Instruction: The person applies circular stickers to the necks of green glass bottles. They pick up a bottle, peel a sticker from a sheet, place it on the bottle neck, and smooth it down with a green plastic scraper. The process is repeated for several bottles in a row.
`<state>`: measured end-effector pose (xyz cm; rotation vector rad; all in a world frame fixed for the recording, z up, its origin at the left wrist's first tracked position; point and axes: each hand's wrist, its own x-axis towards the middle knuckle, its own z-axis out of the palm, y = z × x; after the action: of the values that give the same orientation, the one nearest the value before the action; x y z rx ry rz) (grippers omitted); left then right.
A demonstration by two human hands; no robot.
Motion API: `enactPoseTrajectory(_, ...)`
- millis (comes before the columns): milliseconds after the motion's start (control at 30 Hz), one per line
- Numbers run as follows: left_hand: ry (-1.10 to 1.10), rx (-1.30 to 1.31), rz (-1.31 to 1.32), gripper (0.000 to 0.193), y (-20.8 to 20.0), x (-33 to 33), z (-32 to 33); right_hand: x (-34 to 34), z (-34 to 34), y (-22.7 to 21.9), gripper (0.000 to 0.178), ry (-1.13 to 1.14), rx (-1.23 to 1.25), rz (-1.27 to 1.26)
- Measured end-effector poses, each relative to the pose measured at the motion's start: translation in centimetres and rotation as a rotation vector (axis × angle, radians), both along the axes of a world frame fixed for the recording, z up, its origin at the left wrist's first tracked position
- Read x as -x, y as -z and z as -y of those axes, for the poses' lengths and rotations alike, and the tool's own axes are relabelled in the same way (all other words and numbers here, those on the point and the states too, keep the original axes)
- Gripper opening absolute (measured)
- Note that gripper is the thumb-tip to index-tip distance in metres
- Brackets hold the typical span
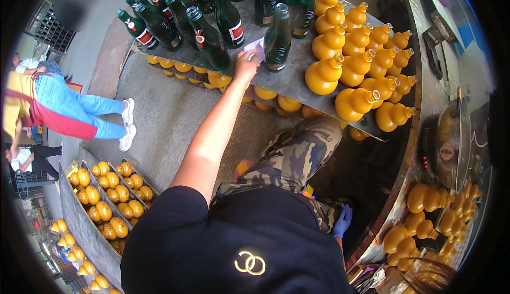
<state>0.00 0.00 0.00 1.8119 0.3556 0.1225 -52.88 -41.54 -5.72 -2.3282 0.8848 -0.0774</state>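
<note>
My left hand (246,66), bare, reaches forward to the table edge. Its fingers are closed on a folded piece of pale paper (256,45), just left of a dark green glass bottle (277,43). Whether fingers touch that bottle, I cannot tell. More green bottles (208,40), some with red and white labels, stand to the left and behind. Down by my right side hangs my right hand (343,219) in a blue glove, its fingers stretched out and nothing seen in them. Yellow gourd-shaped bottles (324,74) stand in rows on the table's right part.
The dark tabletop (300,94) has more yellow bottles (289,103) beneath it. A cluttered bench with a round glass-lidded pan (451,145) and gourd bottles (425,198) runs along my right. Racks of gourd bottles (103,209) stand at left. Another person (64,105) stands farther left.
</note>
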Motion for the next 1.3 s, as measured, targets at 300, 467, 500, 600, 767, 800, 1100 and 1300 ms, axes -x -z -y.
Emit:
enactPoseTrajectory(300,-0.159,-0.368,0.479,0.028,-5.7,9.4,-2.8,-1.7,-2.8,-4.7,0.018,0.067,0.021,0.205)
enactPoseTrajectory(467,0.069,-0.306,0.457,0.033,-11.5,17.0,-0.9,-14.2,-12.0,-17.0,0.036,-0.132,-0.504,0.405)
enactPoseTrajectory(500,0.15,-0.372,0.513,0.034,-12.5,18.2,0.1,-17.4,-13.7,-20.1,0.049,-0.163,-0.66,0.348)
enactPoseTrajectory(600,0.292,-0.394,0.573,0.039,-14.1,21.0,3.0,-25.0,-18.4,-22.0,0.074,-0.326,-0.793,0.415)
enactPoseTrajectory(767,0.473,-0.347,0.538,0.043,-14.9,23.9,4.2,-30.1,-21.0,-18.6,0.045,-0.23,-0.871,0.532)
enactPoseTrajectory(800,0.483,-0.276,0.487,0.044,-14.8,24.3,4.0,-30.2,-20.3,-18.7,0.025,-0.227,-1.003,0.483)
enactPoseTrajectory(1100,0.485,0.591,-0.034,0.054,-15.1,24.2,3.1,-27.7,-17.9,-19.7,0.018,-0.081,-1.286,0.336)
enactPoseTrajectory(1300,0.538,0.473,0.037,0.055,-15.3,24.2,2.8,-27.7,-17.7,-19.2,0.019,-0.158,-1.232,0.42)
